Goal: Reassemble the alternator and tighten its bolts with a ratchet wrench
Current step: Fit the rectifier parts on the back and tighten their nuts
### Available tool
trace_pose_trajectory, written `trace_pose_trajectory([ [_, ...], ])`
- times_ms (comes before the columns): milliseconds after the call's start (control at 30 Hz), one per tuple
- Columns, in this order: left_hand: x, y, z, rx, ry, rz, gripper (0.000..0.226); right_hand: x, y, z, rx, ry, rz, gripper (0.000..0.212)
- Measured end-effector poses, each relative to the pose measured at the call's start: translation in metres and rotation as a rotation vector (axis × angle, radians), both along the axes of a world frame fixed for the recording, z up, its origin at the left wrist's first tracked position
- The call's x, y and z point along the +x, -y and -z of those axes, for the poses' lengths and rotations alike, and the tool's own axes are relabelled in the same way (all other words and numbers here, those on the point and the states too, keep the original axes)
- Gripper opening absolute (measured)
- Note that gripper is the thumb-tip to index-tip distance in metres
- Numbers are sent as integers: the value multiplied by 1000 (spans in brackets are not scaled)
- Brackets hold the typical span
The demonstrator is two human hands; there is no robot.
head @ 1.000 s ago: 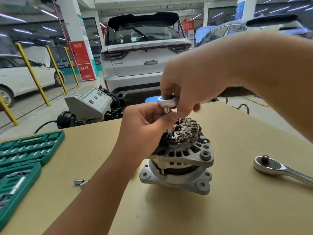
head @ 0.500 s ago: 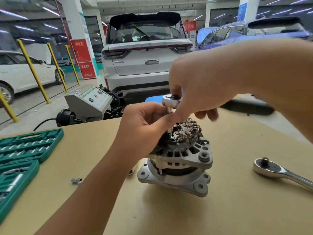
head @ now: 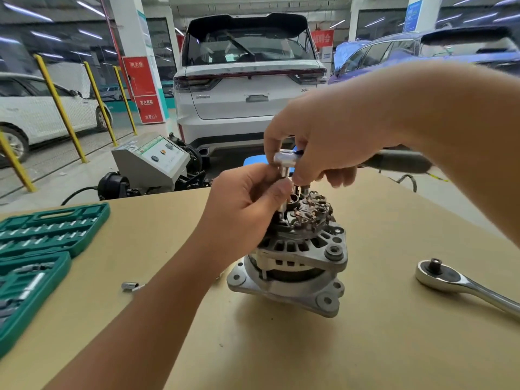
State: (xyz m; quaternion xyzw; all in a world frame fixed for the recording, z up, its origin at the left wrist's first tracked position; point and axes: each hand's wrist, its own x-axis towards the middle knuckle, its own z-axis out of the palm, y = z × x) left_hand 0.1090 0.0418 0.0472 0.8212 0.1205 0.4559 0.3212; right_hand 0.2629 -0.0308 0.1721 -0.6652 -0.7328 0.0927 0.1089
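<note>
The alternator (head: 292, 260) stands upright mid-worktop (head: 365, 347). Above its far-left top, the right hand (head: 332, 142) grips a ratchet wrench (head: 284, 159) at its head, black handle running right. The left hand (head: 247, 198) has its fingers (head: 277, 190) pinched round the extension shaft below — a second ratchet (head: 461, 282) lies to the right, a green socket case (head: 42, 243) at left, a loose socket (head: 130, 286) near it.

Alternator (head: 292, 263) mid-table (head: 365, 347) — socket case (head: 42, 243) left, spare ratchet (head: 461, 282) right.
</note>
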Motion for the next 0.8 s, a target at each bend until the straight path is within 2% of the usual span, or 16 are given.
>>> trace_pose_trajectory([
  [67,1,5,-1,42,33,-56,12,-2,11,-3,52,-115,23,34],
  [200,-4,17,-16,70,135,-71,12,-3,35,-7,52,-540,11,12],
  [300,-10,34,-16,118,117,-46,13,-7,48,19,170,-643,97,23],
  [400,-18,60,3,116,74,-91,15,-13,65,60,129,-702,115,24],
  [500,-50,65,35,56,11,-285,27,16,89,78,214,-999,291,25],
  [567,-84,54,54,-46,-145,-446,30,42,106,78,387,-1202,438,33],
  [633,-107,44,68,-150,-483,-540,20,53,119,82,396,-1315,497,36],
  [700,-110,41,78,-194,-794,-571,18,45,123,93,171,-1424,458,28],
  [733,-109,39,82,-186,-883,-566,22,36,122,100,50,-1485,398,24],
  [800,-105,36,87,-166,-921,-560,27,18,121,115,-111,-1573,240,29],
])
